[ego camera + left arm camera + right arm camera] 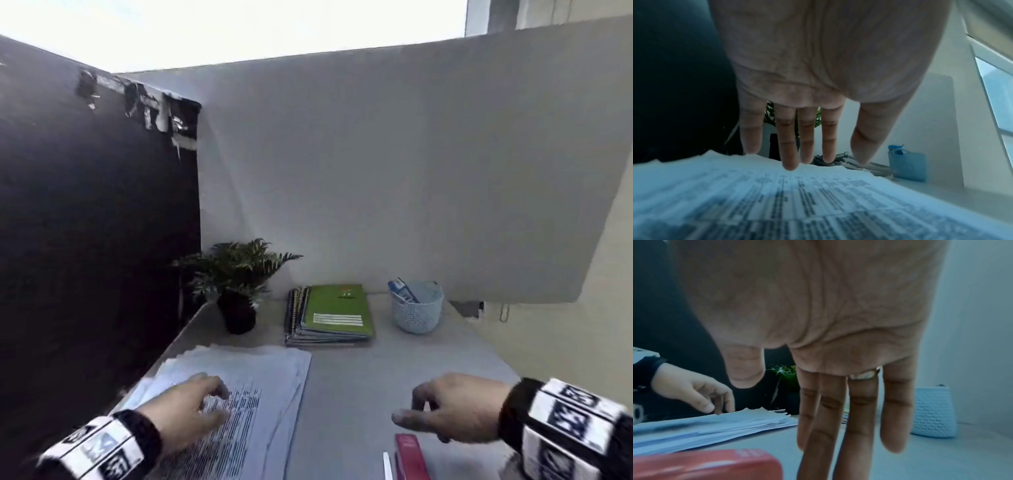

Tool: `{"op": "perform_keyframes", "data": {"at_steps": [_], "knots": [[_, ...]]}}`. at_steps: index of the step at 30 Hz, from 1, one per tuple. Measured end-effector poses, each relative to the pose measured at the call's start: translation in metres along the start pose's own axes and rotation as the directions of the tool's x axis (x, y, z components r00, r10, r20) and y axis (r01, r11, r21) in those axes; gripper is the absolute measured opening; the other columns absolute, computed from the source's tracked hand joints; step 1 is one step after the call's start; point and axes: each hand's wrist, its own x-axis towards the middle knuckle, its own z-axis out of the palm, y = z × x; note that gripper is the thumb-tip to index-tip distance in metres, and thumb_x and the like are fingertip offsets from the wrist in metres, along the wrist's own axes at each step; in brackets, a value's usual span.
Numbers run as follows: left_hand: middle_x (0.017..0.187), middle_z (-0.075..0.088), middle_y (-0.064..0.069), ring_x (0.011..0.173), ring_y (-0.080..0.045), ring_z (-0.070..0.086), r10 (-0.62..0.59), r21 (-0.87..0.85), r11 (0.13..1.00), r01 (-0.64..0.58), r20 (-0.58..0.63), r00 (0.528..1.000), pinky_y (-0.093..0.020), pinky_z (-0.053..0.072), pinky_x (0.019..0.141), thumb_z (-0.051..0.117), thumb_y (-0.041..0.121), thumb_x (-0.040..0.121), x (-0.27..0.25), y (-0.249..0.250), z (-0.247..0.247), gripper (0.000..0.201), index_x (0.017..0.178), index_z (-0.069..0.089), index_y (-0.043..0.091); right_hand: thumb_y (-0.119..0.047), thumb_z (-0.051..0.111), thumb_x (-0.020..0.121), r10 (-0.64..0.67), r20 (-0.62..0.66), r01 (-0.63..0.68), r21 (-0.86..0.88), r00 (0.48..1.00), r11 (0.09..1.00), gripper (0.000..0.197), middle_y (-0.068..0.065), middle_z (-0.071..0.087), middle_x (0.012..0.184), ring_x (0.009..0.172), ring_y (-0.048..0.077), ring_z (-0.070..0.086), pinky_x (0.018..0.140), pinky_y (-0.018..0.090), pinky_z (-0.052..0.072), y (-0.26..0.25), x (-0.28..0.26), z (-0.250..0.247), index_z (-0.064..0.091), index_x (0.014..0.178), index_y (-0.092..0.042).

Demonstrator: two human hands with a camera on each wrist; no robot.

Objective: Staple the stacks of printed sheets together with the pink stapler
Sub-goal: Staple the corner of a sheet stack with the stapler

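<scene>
Grey tabletop (370, 383) fills the lower half of the head view, closed by a pale wall behind and a dark panel (96, 222) along its left edge. At the back stand a potted plant (238, 284), a pile of notebooks (330, 315) with a green one on top, and a light blue basket (416, 306). Between the two hands lies a wide bare strip of tabletop, free for moving. The printed sheets (239, 404) lie in a loose, fanned stack on the left side, close to the dark panel; their long axis runs from the near edge away toward the plant, and the far edges are uneven. The left hand (186, 407) is over this stack, palm down, and the left wrist view shows the fingers (789, 146) nearly straight, with the tips touching or almost touching the top sheet; this grip is wide and holds nothing. The pink stapler (409, 457) lies on the tabletop just below and near the right hand (455, 409), its long axis pointing away from the person, cut off by the lower edge of the view. The right hand hovers palm down, fingers (861, 410) stretched and relaxed, a ring on one; its grip is also wide and empty, not touching the stapler. A thin white object (387, 466) lies just left of the stapler.
</scene>
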Motion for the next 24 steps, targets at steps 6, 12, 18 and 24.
{"op": "perform_keyframes", "data": {"at_steps": [6,12,18,24], "knots": [[0.117,0.054,0.012,0.097,-0.007,0.051,-0.099,0.181,0.979,0.089,0.050,0.994,-0.019,0.040,0.079,0.053,0.048,0.087,0.010,-0.010,-0.010,0.036,0.117,0.054,0.028,-0.076,0.055,0.065,0.137,0.056,-0.121,-0.221,0.989,0.968,0.072,-0.003,0.067,0.062,0.050,0.007,0.057,0.064,0.022,0.047,-0.029,-0.001,0.021,0.067,0.098,-0.012],[0.140,0.046,-0.008,0.125,-0.021,0.048,-0.305,0.221,0.932,0.289,0.038,0.952,-0.026,0.039,0.099,0.053,0.058,0.085,0.022,-0.033,-0.010,0.072,0.137,0.042,0.009,-0.040,0.059,0.079,0.220,0.086,-0.192,-0.256,0.972,0.947,0.032,-0.001,0.065,0.057,0.035,0.001,0.053,0.056,0.017,0.046,-0.058,-0.006,0.026,0.060,0.062,-0.013],[0.137,0.047,-0.006,0.123,-0.023,0.049,-0.367,0.133,0.923,0.360,0.027,0.930,-0.033,0.040,0.103,0.062,0.080,0.052,0.033,-0.043,0.005,0.112,0.138,0.042,0.011,-0.033,0.053,0.090,0.201,0.085,-0.144,-0.440,0.976,0.886,0.024,0.010,0.064,0.118,0.097,0.028,0.064,0.070,0.026,0.043,-0.080,0.001,0.024,0.053,0.100,-0.011],[0.143,0.041,-0.008,0.129,-0.025,0.043,-0.394,0.116,0.916,0.384,0.075,0.916,-0.033,0.037,0.105,0.074,0.070,0.054,0.041,-0.046,-0.003,0.124,0.146,0.021,0.008,-0.054,0.070,0.073,0.191,0.056,-0.151,-0.419,0.980,0.896,0.071,0.005,0.061,0.123,0.103,0.021,0.059,0.088,0.030,0.047,-0.075,0.026,0.025,0.055,0.126,-0.010]]}}
